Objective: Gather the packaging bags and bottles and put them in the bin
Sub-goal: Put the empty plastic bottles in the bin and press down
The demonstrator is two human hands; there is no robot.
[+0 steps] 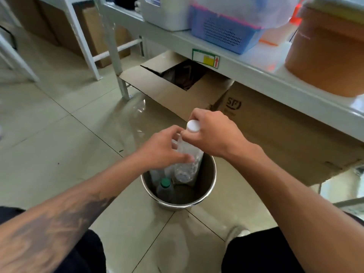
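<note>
My left hand (163, 148) and right hand (210, 133) both grip a clear bottle (187, 162), its base inside the bin (206, 178) beside a green-capped bottle (165, 188).

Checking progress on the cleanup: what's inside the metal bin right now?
Inside the metal bin: a green-capped bottle and a clear white-capped bottle held by both hands. The bottom is shadowed and partly covered.

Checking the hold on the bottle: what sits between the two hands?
In the head view, the clear bottle: left hand on its body, right hand at its white cap.
</note>
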